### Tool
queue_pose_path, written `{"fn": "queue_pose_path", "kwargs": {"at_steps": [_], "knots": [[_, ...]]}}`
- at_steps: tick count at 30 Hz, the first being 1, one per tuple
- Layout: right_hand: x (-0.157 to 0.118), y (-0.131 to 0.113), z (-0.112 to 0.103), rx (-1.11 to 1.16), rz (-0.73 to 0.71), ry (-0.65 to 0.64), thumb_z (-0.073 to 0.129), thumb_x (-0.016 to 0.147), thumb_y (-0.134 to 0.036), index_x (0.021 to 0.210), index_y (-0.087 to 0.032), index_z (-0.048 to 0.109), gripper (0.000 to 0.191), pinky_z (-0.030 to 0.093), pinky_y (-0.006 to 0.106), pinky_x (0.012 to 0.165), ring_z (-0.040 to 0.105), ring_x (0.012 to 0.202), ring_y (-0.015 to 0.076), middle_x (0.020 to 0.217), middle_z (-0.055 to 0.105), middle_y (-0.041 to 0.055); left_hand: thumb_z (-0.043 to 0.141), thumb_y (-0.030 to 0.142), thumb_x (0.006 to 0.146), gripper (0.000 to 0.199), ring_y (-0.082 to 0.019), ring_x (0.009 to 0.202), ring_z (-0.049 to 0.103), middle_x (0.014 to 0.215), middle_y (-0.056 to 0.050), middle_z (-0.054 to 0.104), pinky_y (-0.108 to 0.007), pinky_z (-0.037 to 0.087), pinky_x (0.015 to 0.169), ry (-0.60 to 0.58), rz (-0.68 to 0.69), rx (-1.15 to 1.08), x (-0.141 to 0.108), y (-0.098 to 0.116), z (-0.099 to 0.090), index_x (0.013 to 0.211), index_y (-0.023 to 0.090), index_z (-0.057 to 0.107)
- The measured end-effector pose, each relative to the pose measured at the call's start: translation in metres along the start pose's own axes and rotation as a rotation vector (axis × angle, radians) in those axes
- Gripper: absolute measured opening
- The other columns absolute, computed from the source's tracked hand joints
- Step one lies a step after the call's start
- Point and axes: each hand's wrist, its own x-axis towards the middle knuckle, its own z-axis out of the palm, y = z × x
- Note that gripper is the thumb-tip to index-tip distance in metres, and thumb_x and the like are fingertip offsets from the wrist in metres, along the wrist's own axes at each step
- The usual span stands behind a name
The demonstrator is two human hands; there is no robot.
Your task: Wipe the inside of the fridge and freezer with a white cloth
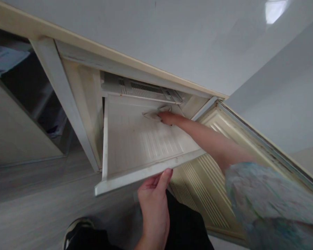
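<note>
Seen from the head camera, the left hand grips the front edge of a white fridge shelf, thumb on top and fingers curled underneath, with the shelf drawn partway out of the fridge compartment. Further in, the right hand presses a pale cloth flat against the shelf's back part, just below the vent panel; its fingers lie on the cloth, though their curl cannot be told. The open fridge door hangs at right.
</note>
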Motion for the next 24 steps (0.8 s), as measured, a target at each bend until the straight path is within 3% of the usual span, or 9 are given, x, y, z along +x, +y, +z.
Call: {"fn": "queue_pose_path", "kwargs": {"at_steps": [2, 6, 8, 9, 12, 15, 19, 21, 24], "knots": [[-0.028, -0.004, 0.003, -0.017, -0.103, -0.153, 0.070, 0.090, -0.011, 0.130, -0.010, 0.071, 0.040, 0.049, 0.031, 0.092, 0.069, 0.110, 0.0260, 0.124, 0.072, 0.0182, 0.098, 0.042, 0.061, 0.040, -0.021, 0.088, 0.076, 0.095, -0.011, 0.081, -0.041, 0.058, 0.105, 0.020, 0.004, -0.004, 0.001, -0.001, 0.001, 0.086, 0.014, 0.082], [-0.097, -0.021, 0.010, 0.024, -0.283, -0.735, 0.082, 0.077, -0.016, 0.108, -0.016, 0.079, 0.032, 0.049, 0.025, 0.074, 0.068, 0.078, 0.0170, 0.091, 0.076, 0.0026, 0.098, 0.039, 0.060, 0.039, -0.020, 0.087, 0.076, 0.092, -0.010, 0.081, -0.041, 0.058, 0.105, 0.024, -0.002, -0.038, 0.000, -0.002, 0.004, 0.086, 0.015, 0.082], [-0.116, -0.032, 0.008, -0.047, -0.282, -0.867, 0.082, 0.073, -0.012, 0.099, -0.018, 0.081, 0.027, 0.050, 0.025, 0.074, 0.068, 0.074, 0.0159, 0.084, 0.075, -0.0003, 0.098, 0.039, 0.060, 0.040, -0.020, 0.087, 0.076, 0.091, -0.010, 0.081, -0.040, 0.058, 0.104, 0.011, 0.001, -0.044, -0.001, -0.001, 0.005, 0.087, 0.015, 0.082], [-0.118, -0.035, 0.005, -0.120, -0.262, -0.820, 0.081, 0.072, -0.009, 0.095, -0.017, 0.081, 0.024, 0.051, 0.026, 0.077, 0.069, 0.077, 0.0174, 0.083, 0.075, 0.0008, 0.098, 0.039, 0.061, 0.040, -0.020, 0.087, 0.076, 0.091, -0.011, 0.081, -0.040, 0.058, 0.104, 0.008, 0.001, -0.040, -0.001, -0.001, 0.006, 0.088, 0.015, 0.082], [-0.099, -0.037, -0.016, -0.333, -0.143, -0.397, 0.070, 0.086, -0.006, 0.096, -0.013, 0.081, 0.017, 0.054, 0.036, 0.093, 0.072, 0.097, 0.0261, 0.095, 0.077, 0.0115, 0.098, 0.040, 0.060, 0.039, -0.020, 0.086, 0.076, 0.091, -0.011, 0.081, -0.042, 0.057, 0.106, 0.018, -0.005, -0.023, -0.002, -0.002, 0.005, 0.085, 0.015, 0.082], [-0.063, -0.027, -0.035, -0.424, -0.015, -0.078, 0.047, 0.098, -0.004, 0.112, -0.007, 0.079, 0.035, 0.054, 0.044, 0.103, 0.066, 0.121, 0.0330, 0.125, 0.071, 0.0225, 0.099, 0.042, 0.059, 0.041, -0.021, 0.087, 0.076, 0.094, -0.011, 0.081, -0.044, 0.055, 0.109, 0.027, -0.006, -0.026, -0.002, -0.003, 0.004, 0.085, 0.016, 0.082], [-0.030, -0.012, -0.040, -0.465, 0.106, 0.005, 0.035, 0.097, 0.000, 0.134, -0.001, 0.069, 0.051, 0.048, 0.052, 0.115, 0.036, 0.153, 0.0404, 0.165, 0.035, 0.0269, 0.099, 0.045, 0.058, 0.044, -0.023, 0.090, 0.076, 0.091, -0.011, 0.081, -0.046, 0.055, 0.110, 0.028, -0.007, -0.017, -0.002, -0.003, 0.002, 0.085, 0.015, 0.082], [-0.028, -0.007, -0.035, -0.451, 0.128, -0.030, 0.035, 0.096, 0.001, 0.135, 0.000, 0.068, 0.051, 0.044, 0.056, 0.117, 0.033, 0.154, 0.0413, 0.161, 0.042, 0.0290, 0.099, 0.046, 0.058, 0.045, -0.022, 0.089, 0.076, 0.090, -0.011, 0.081, -0.046, 0.055, 0.110, 0.025, -0.009, -0.010, -0.002, -0.004, 0.002, 0.086, 0.015, 0.082], [-0.043, -0.005, -0.022, -0.375, 0.095, -0.144, 0.047, 0.095, -0.005, 0.124, -0.001, 0.074, 0.040, 0.045, 0.054, 0.114, 0.051, 0.142, 0.0406, 0.135, 0.065, 0.0304, 0.098, 0.044, 0.059, 0.044, -0.021, 0.087, 0.076, 0.093, -0.011, 0.081, -0.044, 0.056, 0.108, 0.024, -0.003, -0.010, -0.002, -0.005, 0.002, 0.087, 0.015, 0.082]]}}
